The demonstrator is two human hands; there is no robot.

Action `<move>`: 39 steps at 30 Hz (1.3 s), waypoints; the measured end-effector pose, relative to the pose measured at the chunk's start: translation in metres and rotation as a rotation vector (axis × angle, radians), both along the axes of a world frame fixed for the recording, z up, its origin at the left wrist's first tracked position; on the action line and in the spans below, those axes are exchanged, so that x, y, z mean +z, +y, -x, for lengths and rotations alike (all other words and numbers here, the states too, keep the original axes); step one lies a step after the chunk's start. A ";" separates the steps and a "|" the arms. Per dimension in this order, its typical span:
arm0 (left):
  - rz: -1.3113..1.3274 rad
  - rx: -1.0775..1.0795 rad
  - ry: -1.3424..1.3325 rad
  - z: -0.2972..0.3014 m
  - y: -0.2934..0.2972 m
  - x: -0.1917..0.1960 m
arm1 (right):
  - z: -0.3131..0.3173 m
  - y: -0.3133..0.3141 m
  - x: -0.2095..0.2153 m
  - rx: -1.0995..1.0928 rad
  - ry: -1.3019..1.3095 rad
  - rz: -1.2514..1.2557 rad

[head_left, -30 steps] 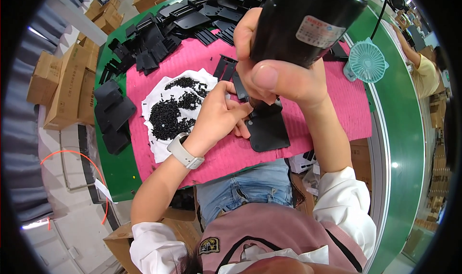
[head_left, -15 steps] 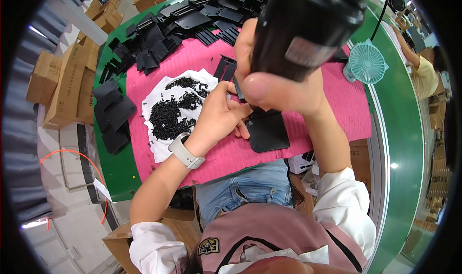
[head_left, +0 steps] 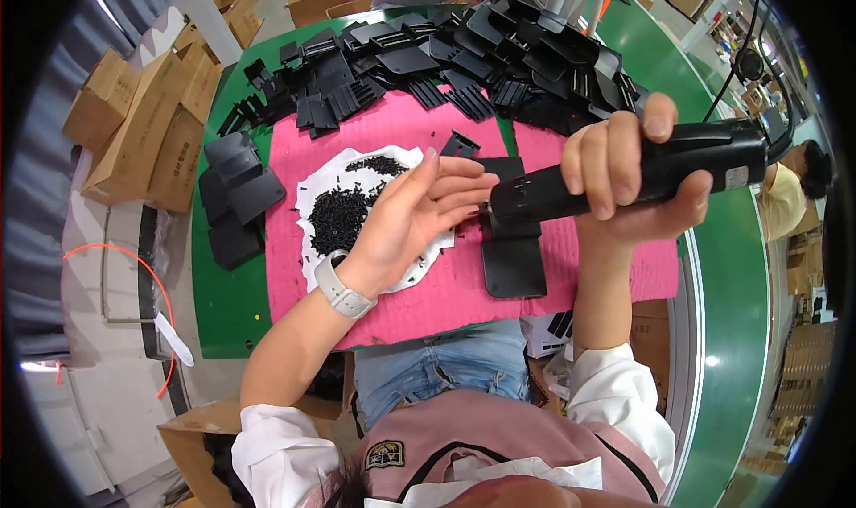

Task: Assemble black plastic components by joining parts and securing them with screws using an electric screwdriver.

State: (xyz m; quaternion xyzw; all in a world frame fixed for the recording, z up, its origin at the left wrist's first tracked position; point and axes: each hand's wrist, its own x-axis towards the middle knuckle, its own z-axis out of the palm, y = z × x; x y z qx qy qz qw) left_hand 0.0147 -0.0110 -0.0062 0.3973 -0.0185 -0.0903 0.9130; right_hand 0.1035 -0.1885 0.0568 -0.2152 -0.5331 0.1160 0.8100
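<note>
Your right hand [head_left: 637, 225] wraps one black power screwdriver [head_left: 669, 169], tip leftward. Your left hand [head_left: 412, 212], half-open, is beside the tip; can't tell if it's holding anything. Below, on pink matting [head_left: 428, 307]: one black plate [head_left: 514, 272], one white cloth [head_left: 332, 175], uncountable screws [head_left: 339, 218]. Beyond: heaped black parts [head_left: 408, 58].

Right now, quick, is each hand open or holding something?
Left hand: open, beside the front end of the black power tool.
Right hand: closed, its grip wrapped around that tool.
</note>
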 end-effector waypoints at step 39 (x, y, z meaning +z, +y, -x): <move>-0.348 0.034 -0.136 0.006 0.007 -0.006 | -0.006 -0.017 -0.012 -0.040 0.201 -0.090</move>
